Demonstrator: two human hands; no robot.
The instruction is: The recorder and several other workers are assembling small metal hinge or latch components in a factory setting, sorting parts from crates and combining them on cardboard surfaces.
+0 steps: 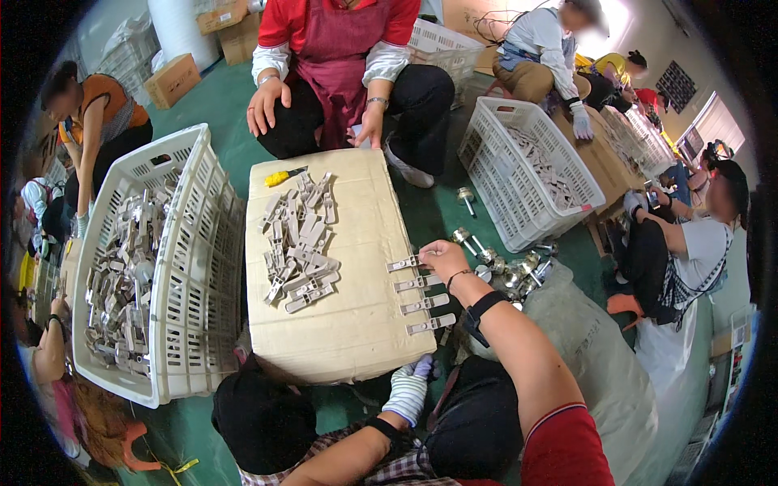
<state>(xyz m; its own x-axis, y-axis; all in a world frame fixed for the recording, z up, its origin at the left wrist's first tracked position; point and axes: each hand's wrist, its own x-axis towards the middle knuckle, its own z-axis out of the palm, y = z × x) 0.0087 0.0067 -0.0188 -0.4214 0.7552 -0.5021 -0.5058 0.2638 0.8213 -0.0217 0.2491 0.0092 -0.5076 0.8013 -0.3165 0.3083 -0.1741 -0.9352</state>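
Observation:
With its fingertips pinched, my right hand (444,261) holds the end of a flat grey clip (403,263) at the right edge of a cardboard-topped work surface (348,324). Below it, several like clips, such as the nearest one (431,324), lie in a column with their ends over the edge. My left hand (411,394), in a striped glove with purple fingertips, is curled by the near right corner; what it holds, if anything, is unclear. A heap of loose clips (304,243) covers the surface's left half. Beyond it lies a yellow-handled tool (279,177).
A white crate of clips (219,235) stands at left, another white crate (519,202) at far right. Metal knobbed parts (519,271) lie on the green floor beside a translucent plastic bag (592,340). A person in a red apron (344,73) sits opposite; others work around.

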